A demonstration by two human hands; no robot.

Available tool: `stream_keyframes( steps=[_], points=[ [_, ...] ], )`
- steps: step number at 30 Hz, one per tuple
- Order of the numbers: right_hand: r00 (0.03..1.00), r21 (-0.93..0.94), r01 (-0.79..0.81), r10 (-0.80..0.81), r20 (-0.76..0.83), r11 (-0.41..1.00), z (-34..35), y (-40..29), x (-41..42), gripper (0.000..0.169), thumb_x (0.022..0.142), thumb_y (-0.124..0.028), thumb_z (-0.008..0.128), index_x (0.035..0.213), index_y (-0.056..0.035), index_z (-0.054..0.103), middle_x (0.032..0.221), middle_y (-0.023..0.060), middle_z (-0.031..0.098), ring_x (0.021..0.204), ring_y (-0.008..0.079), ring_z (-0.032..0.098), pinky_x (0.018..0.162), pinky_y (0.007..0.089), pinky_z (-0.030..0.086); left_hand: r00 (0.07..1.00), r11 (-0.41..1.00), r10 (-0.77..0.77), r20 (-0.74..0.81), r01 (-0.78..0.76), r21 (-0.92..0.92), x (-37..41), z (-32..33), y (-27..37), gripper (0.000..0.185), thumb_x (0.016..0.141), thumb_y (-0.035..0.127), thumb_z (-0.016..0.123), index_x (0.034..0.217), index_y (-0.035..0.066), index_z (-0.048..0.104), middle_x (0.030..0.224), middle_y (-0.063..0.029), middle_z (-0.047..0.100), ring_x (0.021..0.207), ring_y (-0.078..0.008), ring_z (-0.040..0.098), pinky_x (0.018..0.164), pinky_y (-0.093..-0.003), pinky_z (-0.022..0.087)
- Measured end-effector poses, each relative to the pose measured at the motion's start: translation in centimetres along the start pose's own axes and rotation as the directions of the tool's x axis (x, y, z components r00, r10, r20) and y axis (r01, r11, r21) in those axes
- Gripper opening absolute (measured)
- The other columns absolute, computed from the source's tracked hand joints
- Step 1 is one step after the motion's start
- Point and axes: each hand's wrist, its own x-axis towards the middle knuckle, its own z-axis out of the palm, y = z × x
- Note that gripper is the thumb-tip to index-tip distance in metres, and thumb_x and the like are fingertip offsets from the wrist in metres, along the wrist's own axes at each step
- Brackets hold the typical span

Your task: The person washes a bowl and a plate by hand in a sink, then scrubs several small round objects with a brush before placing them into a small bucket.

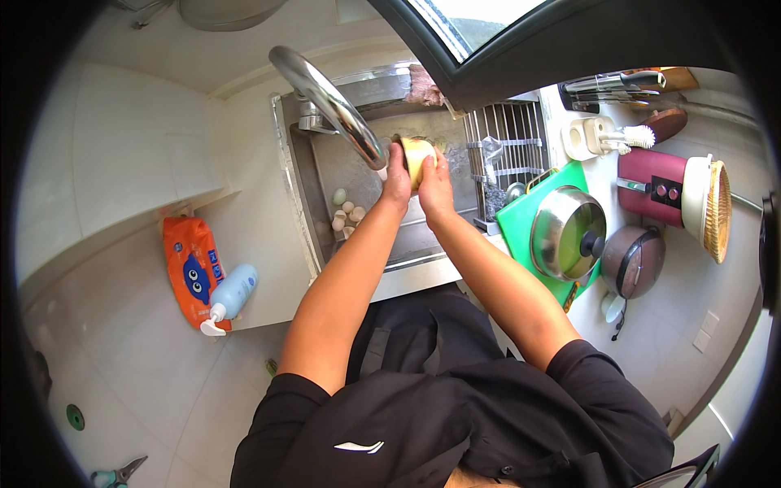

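Over a stainless steel sink [390,244], my left hand [398,177] and my right hand [435,183] hold a yellow bowl [417,160] between them, tilted on its side. The curved chrome faucet [329,104] arches down to just left of the bowl. Water appears to splash in the basin beyond it. Several eggshells [357,213] lie at the left of the sink floor, beside my left forearm. A metal wire rack [506,140] spans the sink's right side, with a clear plastic bag or bottle on it.
A glass-lidded pot [568,232] stands on a green cutting board [518,213] at the right. Behind are a knife block [579,97], a brush holder [586,138] and a maroon appliance [650,186]. An open window frame [476,79] juts over the sink. A blue pump bottle [235,293] lies left beside an orange packet [186,262].
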Motion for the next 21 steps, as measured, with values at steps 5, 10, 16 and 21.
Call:
stream_keyframes(
  steps=[5, 10, 16, 21],
  points=[
    [0.958, -0.295, 0.28, -0.248, 0.141, 0.913, 3.4, 0.8, -1.0, 0.049, 0.104, -0.021, 0.049, 0.147, 0.0008, 0.052, 0.144, 0.0269, 0.057, 0.134, 0.0438, 0.053, 0.117, 0.0448, 0.038, 0.975, 0.995, 0.052, -0.217, -0.068, -0.067, -2.9, -2.8, 1.4, 0.036, 0.107, 0.037, 0.055, 0.125, 0.007, 0.064, 0.121, -0.0066, 0.068, 0.11, -0.0215, 0.066, 0.096, -0.037, 0.054],
    [0.879, -0.525, 0.384, -0.127, 0.46, 0.759, 6.5, -1.8, -1.4, 0.047, 0.096, -0.037, 0.059, 0.132, -0.0084, 0.067, 0.133, 0.0204, 0.067, 0.122, 0.0388, 0.063, 0.104, 0.0453, 0.05, 0.966, 0.925, -0.078, -0.245, -0.022, -0.38, -5.0, -6.1, 2.8, 0.027, 0.105, 0.023, 0.059, 0.127, 0.007, 0.062, 0.12, -0.0072, 0.069, 0.106, -0.0225, 0.068, 0.09, -0.0399, 0.056],
    [0.686, -0.447, 0.181, 0.213, 0.696, 0.876, 7.5, 2.4, 4.7, 0.045, 0.097, -0.04, 0.06, 0.121, -0.003, 0.072, 0.107, 0.0135, 0.074, 0.091, 0.0255, 0.07, 0.085, 0.0391, 0.054, 0.935, 0.968, -0.096, -0.342, 0.007, -0.251, -8.2, -5.8, 2.4, 0.03, 0.103, 0.025, 0.065, 0.127, 0.007, 0.059, 0.114, -0.0068, 0.07, 0.096, -0.0258, 0.071, 0.081, -0.0405, 0.058],
    [0.921, -0.487, 0.106, 0.099, 0.377, 0.867, 3.7, 6.4, 4.8, 0.047, 0.096, -0.041, 0.057, 0.133, -0.0136, 0.066, 0.128, 0.0226, 0.069, 0.123, 0.0332, 0.065, 0.098, 0.0415, 0.053, 0.88, 0.908, 0.065, -0.47, 0.143, 0.394, -7.3, -3.0, 1.9, 0.039, 0.1, 0.036, 0.07, 0.117, 0.001, 0.066, 0.106, -0.0082, 0.072, 0.092, -0.0193, 0.068, 0.08, -0.0365, 0.054]
  ],
)
